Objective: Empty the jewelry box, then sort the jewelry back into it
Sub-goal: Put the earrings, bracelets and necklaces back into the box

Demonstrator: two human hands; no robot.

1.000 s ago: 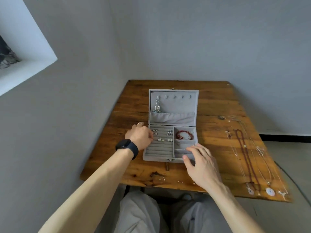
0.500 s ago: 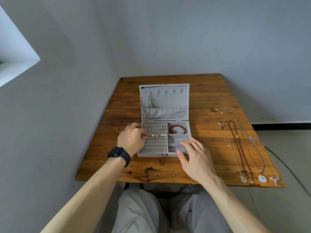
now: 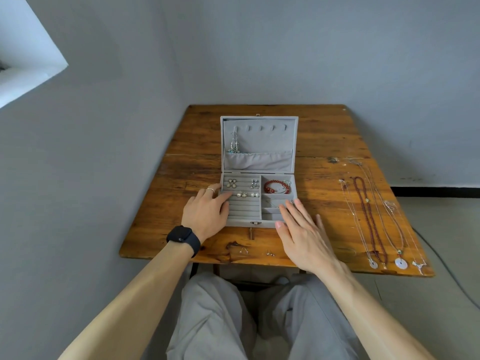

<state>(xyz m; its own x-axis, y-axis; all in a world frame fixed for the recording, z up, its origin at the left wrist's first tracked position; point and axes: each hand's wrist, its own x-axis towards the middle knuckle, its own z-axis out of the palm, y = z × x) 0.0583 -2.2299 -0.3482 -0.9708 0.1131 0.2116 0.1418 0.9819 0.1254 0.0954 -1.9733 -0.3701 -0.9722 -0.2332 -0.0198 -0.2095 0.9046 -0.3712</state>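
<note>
Just in front of the grey velvet jewelry box (image 3: 262,144), tiny stud earrings (image 3: 244,251) lay between both wrists. The right hand (image 3: 306,237) hovered flat, fingers straight, over the box's front-right compartments. The left hand (image 3: 205,214) curled at its left wall, grip unclear. Right of the box, thin necklaces (image 3: 367,201) ran front-to-back, nearer the right hand.

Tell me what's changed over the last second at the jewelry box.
Hardly anything. The left hand slid slightly toward the person along the left edge of the jewelry box, fingertips on the ring rolls; nothing was gripped or released. The right hand stays spread over the near-right compartments. Earrings, red bracelet and necklaces are unmoved.
</note>
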